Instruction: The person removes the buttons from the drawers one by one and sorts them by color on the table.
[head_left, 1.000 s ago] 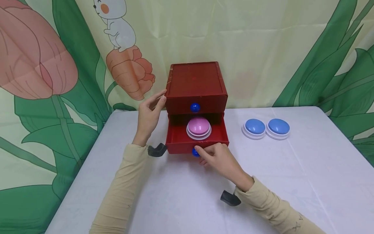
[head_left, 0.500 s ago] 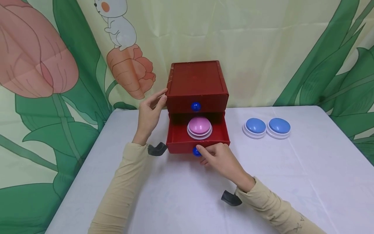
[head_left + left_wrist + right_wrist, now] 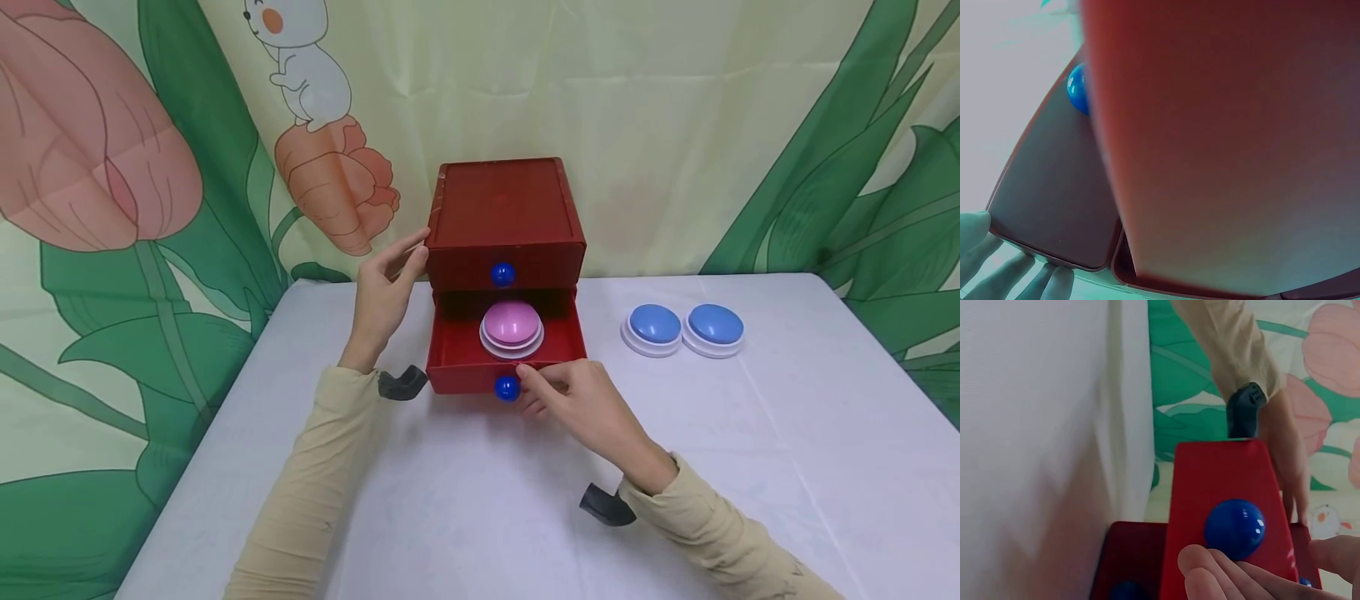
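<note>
A dark red drawer cabinet stands at the back middle of the table. One drawer is pulled out, with a pink dome-topped push button on a white base inside it. My left hand rests its fingers against the cabinet's left side. On the drawer front is a round blue knob. My right hand is just right of this knob, its thumb near the drawer's front rim. In the right wrist view the fingers lie straight beside the knob, the thumb apart from them.
Two blue push buttons on white bases sit side by side to the right of the cabinet. A shut drawer above has its own blue knob. A printed cloth hangs behind the white-covered table.
My right hand has let go of the drawer knob and shifted slightly right, so the whole knob shows. The left hand, the drawer and the pink button stay where they were.
</note>
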Demonstrator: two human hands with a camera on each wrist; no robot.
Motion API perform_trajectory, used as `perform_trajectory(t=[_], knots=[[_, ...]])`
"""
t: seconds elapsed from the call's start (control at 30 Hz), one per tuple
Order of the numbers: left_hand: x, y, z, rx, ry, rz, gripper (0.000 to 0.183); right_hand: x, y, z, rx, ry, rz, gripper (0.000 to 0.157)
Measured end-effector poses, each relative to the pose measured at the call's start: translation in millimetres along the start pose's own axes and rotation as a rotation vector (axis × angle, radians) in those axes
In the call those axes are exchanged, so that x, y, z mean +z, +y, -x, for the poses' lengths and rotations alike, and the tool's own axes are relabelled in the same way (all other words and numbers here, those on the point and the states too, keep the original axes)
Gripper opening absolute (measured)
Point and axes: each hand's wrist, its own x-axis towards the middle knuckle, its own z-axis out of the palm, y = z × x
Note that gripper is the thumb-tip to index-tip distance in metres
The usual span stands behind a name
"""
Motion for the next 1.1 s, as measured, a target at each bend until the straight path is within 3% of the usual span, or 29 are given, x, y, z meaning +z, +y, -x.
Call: perform_trajectory(t=[0.5, 0.73, 1.1], knots=[[-0.4, 1.8, 2.0, 0.012, -0.001, -0.005, 0.039, -18.2, -18, 0, -0.087, 0.062, 0.051, 0.026], [-0.3, -0.4, 2.4, 0.009, 0.008, -0.001, 0.038, -25.6, -26, -4, -0.089, 0.078, 0.028, 0.029], [-0.1, 0.0, 2.3, 0.010, 0.006, -0.001, 0.038, -31.1, -25, -19, -0.166, 0.177, 0.086, 0.020]])
